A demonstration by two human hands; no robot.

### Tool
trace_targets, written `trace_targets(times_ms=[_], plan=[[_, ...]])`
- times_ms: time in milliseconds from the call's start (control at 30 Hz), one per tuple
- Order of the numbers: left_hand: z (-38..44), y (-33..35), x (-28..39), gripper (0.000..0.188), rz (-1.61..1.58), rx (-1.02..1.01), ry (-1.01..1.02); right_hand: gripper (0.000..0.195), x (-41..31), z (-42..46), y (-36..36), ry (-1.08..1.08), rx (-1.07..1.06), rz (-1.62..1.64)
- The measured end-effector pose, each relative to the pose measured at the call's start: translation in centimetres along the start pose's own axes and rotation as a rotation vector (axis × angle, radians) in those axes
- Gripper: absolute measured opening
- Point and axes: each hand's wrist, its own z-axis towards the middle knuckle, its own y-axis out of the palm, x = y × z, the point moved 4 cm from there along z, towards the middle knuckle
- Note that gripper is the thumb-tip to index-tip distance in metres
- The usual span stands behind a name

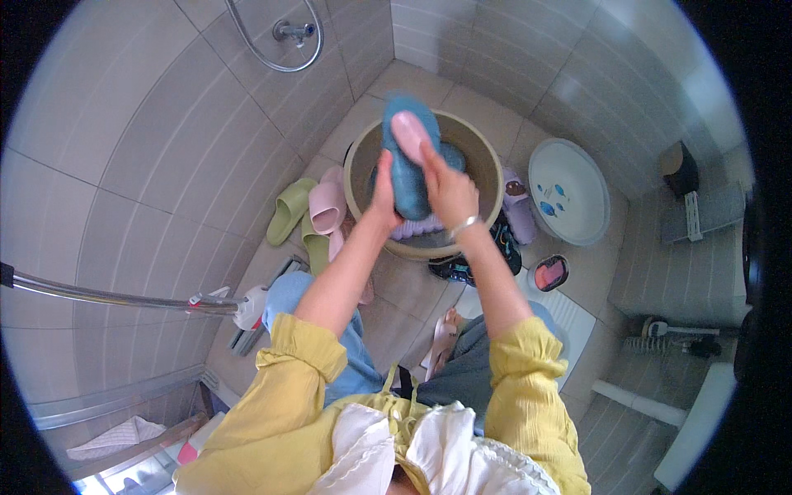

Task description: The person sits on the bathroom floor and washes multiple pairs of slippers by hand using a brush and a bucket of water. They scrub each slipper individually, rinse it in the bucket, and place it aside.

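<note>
My left hand [387,195] grips a blue slipper [410,192] by its lower side, holding it over a large beige tub [493,207]. In my right hand [451,189] is a pink scrubbing brush [408,133], pressed against the slipper's face near its upper end; the slipper is slightly blurred. Inside the tub lie another blue slipper [453,158] and a lilac ridged slipper [421,228], both partly hidden. A silver bracelet circles my right wrist.
Green slippers [288,210] and pink slippers [327,207] lie left of the tub; a lilac slipper [521,216] and dark patterned footwear [508,247] lie right. Further right are a white basin [578,210] and a small cup-like container [549,273]. A squeeze mop [250,309] stands left.
</note>
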Motion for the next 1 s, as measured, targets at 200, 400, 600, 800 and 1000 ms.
trace_targets(times_ms=[200,400,600,800,1000], plan=[[-1.3,-2.7,1.6,0.065,0.152,0.322,0.020,0.030,-2.1,-1.7,0.7,-0.104,-0.136,0.141],[-2.0,0.5,-2.3,0.069,0.213,0.074,-0.046,0.031,3.2,3.3,-0.5,0.118,0.091,0.166],[-1.8,-0.7,3.6,0.074,0.124,0.028,0.112,0.034,1.1,-1.6,1.0,0.098,-0.090,0.150],[-2.1,0.7,0.5,0.077,0.284,0.001,-0.073,0.034,6.4,3.2,-1.8,0.149,0.150,0.186],[0.9,-3.0,3.6,0.080,1.268,0.147,0.139,0.039,6.2,2.6,-3.4,0.421,0.116,0.615]])
